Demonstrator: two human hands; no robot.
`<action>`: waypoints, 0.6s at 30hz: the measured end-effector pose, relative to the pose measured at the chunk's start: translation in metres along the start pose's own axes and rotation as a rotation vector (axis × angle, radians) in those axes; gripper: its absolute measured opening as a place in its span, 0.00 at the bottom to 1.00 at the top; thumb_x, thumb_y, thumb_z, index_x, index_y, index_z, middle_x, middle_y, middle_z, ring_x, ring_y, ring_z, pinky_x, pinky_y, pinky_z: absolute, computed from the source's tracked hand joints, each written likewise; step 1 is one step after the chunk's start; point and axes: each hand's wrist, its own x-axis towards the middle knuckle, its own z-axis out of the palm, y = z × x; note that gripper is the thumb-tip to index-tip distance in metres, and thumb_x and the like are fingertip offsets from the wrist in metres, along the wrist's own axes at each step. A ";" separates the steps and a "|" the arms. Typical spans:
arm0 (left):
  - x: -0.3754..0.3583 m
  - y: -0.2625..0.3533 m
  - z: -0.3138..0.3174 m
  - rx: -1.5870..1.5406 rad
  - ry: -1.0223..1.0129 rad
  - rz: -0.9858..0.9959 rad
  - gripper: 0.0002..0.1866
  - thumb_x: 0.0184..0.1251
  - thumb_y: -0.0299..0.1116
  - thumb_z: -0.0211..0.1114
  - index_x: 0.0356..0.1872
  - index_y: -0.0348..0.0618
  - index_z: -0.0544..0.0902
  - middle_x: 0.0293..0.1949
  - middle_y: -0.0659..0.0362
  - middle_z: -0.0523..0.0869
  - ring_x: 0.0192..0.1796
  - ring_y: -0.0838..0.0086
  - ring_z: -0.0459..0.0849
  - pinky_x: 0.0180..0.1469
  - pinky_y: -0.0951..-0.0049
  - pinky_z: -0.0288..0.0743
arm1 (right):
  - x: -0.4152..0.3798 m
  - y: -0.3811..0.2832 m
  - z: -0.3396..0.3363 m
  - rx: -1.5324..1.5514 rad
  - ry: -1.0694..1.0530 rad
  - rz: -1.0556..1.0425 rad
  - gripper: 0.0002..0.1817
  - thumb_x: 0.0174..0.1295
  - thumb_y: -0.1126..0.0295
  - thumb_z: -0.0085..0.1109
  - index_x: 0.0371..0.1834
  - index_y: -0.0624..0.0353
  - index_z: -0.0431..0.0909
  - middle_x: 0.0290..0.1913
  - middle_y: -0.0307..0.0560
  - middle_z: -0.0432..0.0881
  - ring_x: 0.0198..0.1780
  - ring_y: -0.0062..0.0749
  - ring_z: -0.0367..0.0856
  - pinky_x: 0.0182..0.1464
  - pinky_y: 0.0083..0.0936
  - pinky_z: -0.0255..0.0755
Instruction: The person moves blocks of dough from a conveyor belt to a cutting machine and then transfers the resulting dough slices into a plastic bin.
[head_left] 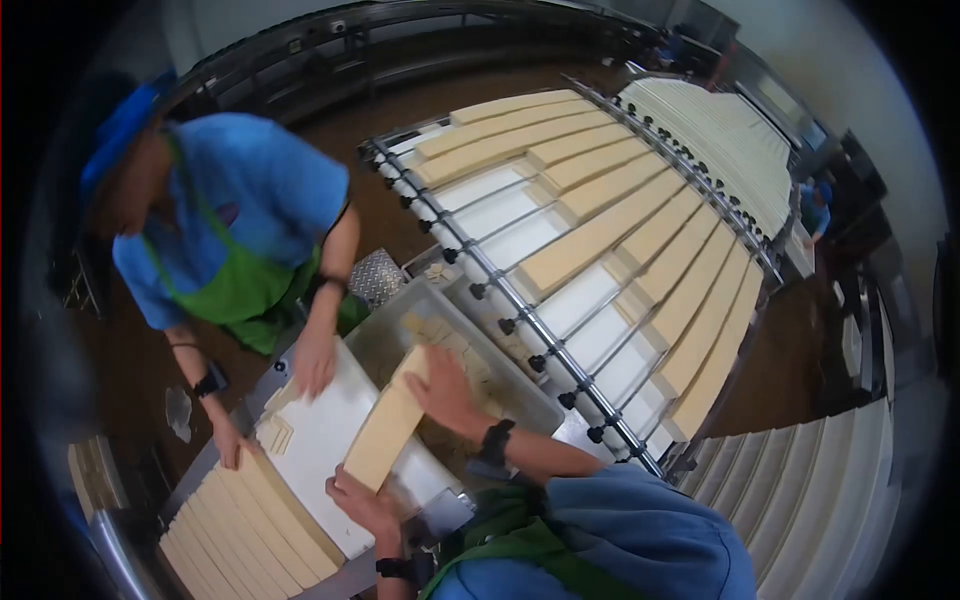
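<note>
A long pale yellow block [382, 432] is held at a slant over a white board [325, 410]. My left hand [362, 503] grips its lower end, and my right hand [445, 390] holds its upper end, with the fingers against its side. Beneath and beside the block is a grey bin [535, 400] with pale scraps in it. Several similar blocks [245, 525] lie side by side at the lower left. Thin pale pieces [275, 432] rest on the board's left part.
A co-worker in a green apron [245, 290] stands at the left, one hand on the lower-left blocks, the other over the board. Rows of blocks [600, 230] lie between dividers on a conveyor with a metal rail [510, 305]. Another person [815, 210] is far right.
</note>
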 end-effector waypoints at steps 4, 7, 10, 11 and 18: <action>0.006 0.112 0.047 0.018 0.056 0.320 0.42 0.48 0.20 0.76 0.70 0.41 0.71 0.63 0.37 0.70 0.63 0.37 0.72 0.65 0.49 0.69 | 0.031 0.064 -0.103 -0.063 0.349 0.000 0.25 0.66 0.59 0.67 0.58 0.66 0.75 0.48 0.64 0.77 0.50 0.63 0.76 0.54 0.54 0.71; 0.000 0.188 0.075 -0.032 -0.042 0.377 0.41 0.49 0.20 0.74 0.70 0.42 0.71 0.64 0.37 0.70 0.66 0.37 0.71 0.65 0.49 0.70 | 0.053 0.138 -0.174 -0.176 0.494 0.131 0.22 0.67 0.59 0.66 0.54 0.65 0.77 0.44 0.62 0.79 0.47 0.62 0.79 0.51 0.53 0.73; -0.006 0.249 0.100 -0.014 -0.174 0.477 0.44 0.50 0.24 0.77 0.73 0.46 0.70 0.67 0.39 0.68 0.65 0.41 0.72 0.63 0.48 0.73 | 0.067 0.196 -0.227 -0.260 0.532 0.160 0.21 0.70 0.58 0.63 0.56 0.65 0.79 0.46 0.61 0.82 0.49 0.62 0.82 0.50 0.51 0.76; -0.009 0.265 0.107 0.001 -0.237 0.475 0.44 0.50 0.24 0.77 0.73 0.48 0.70 0.66 0.40 0.68 0.63 0.41 0.73 0.61 0.48 0.75 | 0.070 0.214 -0.238 -0.250 0.484 0.236 0.22 0.71 0.56 0.62 0.56 0.65 0.80 0.48 0.62 0.83 0.50 0.62 0.83 0.51 0.51 0.76; 0.007 0.343 0.130 0.135 -0.443 0.499 0.43 0.48 0.30 0.83 0.68 0.47 0.71 0.57 0.43 0.72 0.52 0.40 0.78 0.50 0.47 0.78 | 0.100 0.271 -0.263 -0.431 0.068 0.586 0.37 0.72 0.40 0.55 0.61 0.68 0.80 0.53 0.67 0.87 0.55 0.61 0.86 0.62 0.54 0.73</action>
